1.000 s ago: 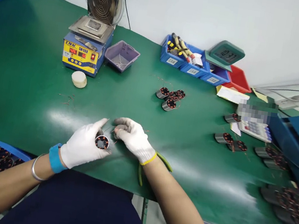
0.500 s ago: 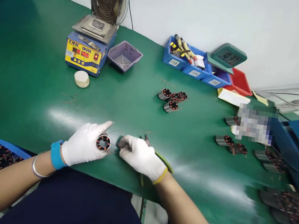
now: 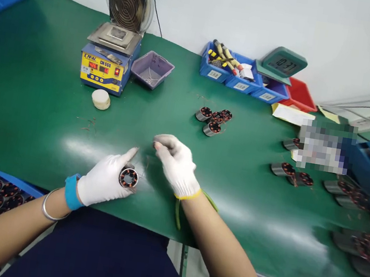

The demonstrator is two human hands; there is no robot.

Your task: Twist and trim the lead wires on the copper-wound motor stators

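A motor stator (image 3: 128,178), a metal ring with copper windings inside, is gripped in my white-gloved left hand (image 3: 104,178). Its open end faces up, and thin wires stick out on its right side. Apart from it, to the upper right, my gloved right hand (image 3: 177,163) hovers with thumb and fingertips pressed together; whatever they hold, if anything, is too small to make out. Beneath my right wrist lie green-handled pliers (image 3: 177,214), largely hidden by the hand and forearm.
Several stators (image 3: 211,129) stand mid-table, with more (image 3: 282,169) at right and in a blue crate (image 3: 32,189) at lower left. Behind are a yellow-fronted solder pot (image 3: 100,71), a purple tray (image 3: 161,76), a round white pad (image 3: 101,99), tool bins (image 3: 214,74) and a clock (image 3: 284,62).
My right hand has moved up and away from the stator, now covering the pliers' jaws with its wrist. My left hand keeps its hold on the stator, almost in place.
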